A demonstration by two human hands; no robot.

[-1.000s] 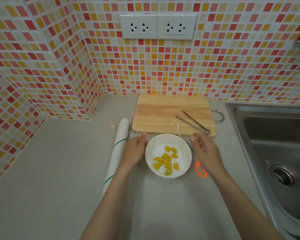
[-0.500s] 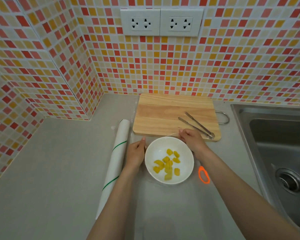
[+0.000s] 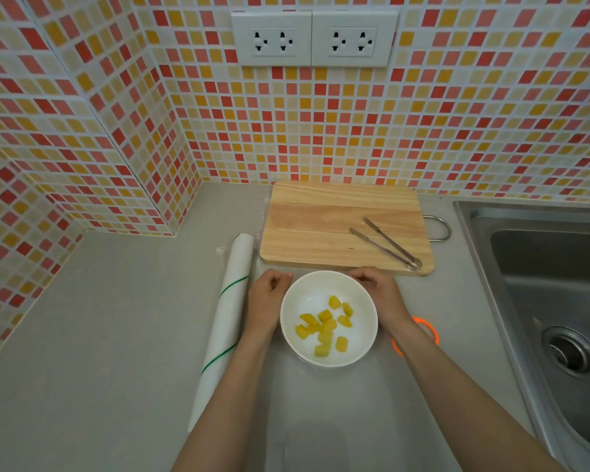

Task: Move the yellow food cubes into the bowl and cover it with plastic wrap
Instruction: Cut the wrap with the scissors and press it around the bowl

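A white bowl (image 3: 307, 294) sits on the grey counter just in front of the cutting board, with several yellow food cubes (image 3: 324, 327) inside it. My left hand (image 3: 268, 301) is against the bowl's left side and my right hand (image 3: 382, 294) against its right. Both have their fingers curled at the far rim, pinching thin clear plastic wrap (image 3: 338, 403). The film is faint; it spreads over the counter around the bowl toward me. The white wrap roll (image 3: 229, 318) with green stripes lies lengthwise to the left of my left arm.
A wooden cutting board (image 3: 321, 226) lies behind the bowl with metal tongs (image 3: 385, 243) on its right part. An orange ring (image 3: 431, 330) lies partly under my right wrist. A steel sink (image 3: 542, 284) fills the right side. Tiled walls close off the back and left.
My right hand has moved from the counter right of the bowl to the bowl's far right rim. My left hand has crept forward along the left rim. The bowl has stayed put.
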